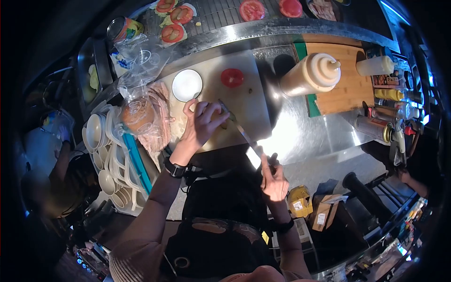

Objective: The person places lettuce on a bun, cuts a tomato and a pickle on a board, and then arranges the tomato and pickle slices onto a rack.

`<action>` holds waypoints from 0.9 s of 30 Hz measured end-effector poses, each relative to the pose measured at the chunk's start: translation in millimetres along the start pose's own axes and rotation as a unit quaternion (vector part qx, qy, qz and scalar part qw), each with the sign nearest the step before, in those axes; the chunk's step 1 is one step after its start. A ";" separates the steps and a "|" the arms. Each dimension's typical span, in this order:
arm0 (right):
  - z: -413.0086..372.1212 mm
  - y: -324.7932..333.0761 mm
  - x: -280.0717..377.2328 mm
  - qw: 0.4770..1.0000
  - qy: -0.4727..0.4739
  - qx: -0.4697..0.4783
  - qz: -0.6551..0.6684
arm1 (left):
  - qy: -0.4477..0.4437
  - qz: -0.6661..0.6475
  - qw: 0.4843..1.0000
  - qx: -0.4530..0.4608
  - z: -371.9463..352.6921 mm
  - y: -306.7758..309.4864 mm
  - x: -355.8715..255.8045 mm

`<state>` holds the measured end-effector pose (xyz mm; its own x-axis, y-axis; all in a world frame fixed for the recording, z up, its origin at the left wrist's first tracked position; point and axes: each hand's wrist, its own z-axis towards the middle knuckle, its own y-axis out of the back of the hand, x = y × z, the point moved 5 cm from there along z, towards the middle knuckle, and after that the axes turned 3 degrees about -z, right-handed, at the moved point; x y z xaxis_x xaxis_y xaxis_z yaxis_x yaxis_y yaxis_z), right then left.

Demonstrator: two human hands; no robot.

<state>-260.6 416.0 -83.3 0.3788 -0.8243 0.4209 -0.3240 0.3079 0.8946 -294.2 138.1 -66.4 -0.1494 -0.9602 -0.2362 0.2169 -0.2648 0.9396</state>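
Observation:
My right hand [274, 183] is wrapped round the dark handle of a knife [242, 133], its blade slanting up and left over a pale cutting board [242, 103]. Close to the blade's far end is my left hand [204, 124], fingers bent and apart, with nothing clearly held. Small greenish pieces show by the blade, partly hidden by those fingers; their kind is hard to make out. A white round dish [187, 85] stands on the board just beyond my left hand. To its right lies a red tomato slice [232, 78].
Left of the board are a bagged bun [137, 115], a pinkish cloth [159, 117] and stacked white bowls [95, 131]. A squeeze bottle [312, 75] stands beside a wooden board [345, 75]. Topped tomato slices [182, 14] sit on a rack behind. Another person [58, 164] is at far left.

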 end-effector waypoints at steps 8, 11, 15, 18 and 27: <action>6.1 12.6 -0.6 0.999 0.016 0.040 -0.020 | -0.025 0.032 0.999 0.005 20.0 4.7 -5.8; 13.0 17.4 -7.4 0.999 0.045 0.014 -0.016 | 0.019 -0.009 0.999 -0.028 38.7 33.2 -5.1; 21.6 21.8 -19.7 0.998 0.060 0.007 -0.012 | 0.122 -0.130 0.982 -0.062 85.4 111.1 4.9; 29.0 20.0 -26.2 0.998 0.058 -0.007 -0.027 | 0.152 -0.120 0.978 -0.082 146.1 139.1 32.0; 41.7 30.9 -39.0 0.987 0.071 0.125 0.069 | 0.376 -0.278 0.884 0.015 327.2 20.2 212.2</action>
<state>-321.5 437.8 -78.4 0.4279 -0.7019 0.5693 -0.5783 0.2714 0.7694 -637.2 -41.8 -16.4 0.4608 -0.4740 -0.7503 0.2836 -0.7224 0.6306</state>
